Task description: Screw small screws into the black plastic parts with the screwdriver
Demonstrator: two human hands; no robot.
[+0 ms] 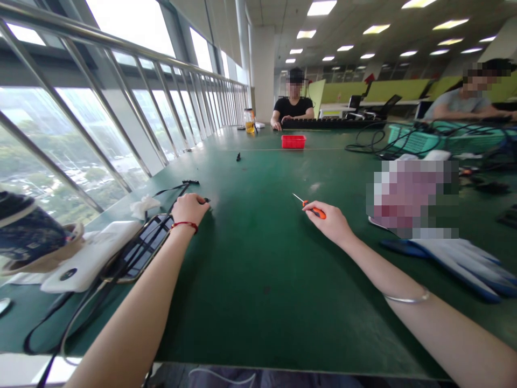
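Note:
My right hand (333, 222) is closed around a screwdriver (314, 210) with an orange and black handle. Its thin metal shaft points away to the upper left, above the green table. On the left, my left hand (189, 209) has its fingers curled over a small black part (207, 200); most of that part is hidden, so I cannot make out its kind. A phone (149, 242) with black straps across it lies beside my left forearm. Farther off, another small black piece (238, 157) sits on the green tabletop (250, 280).
A red bin (293, 141) stands farther back, with a bottle (249, 121) near the railing (141, 59). Left are a white power bank (91, 258) and a cup (30, 226). Right are gloves (464, 258), cables and a teal basket (420, 139). Two people sit beyond.

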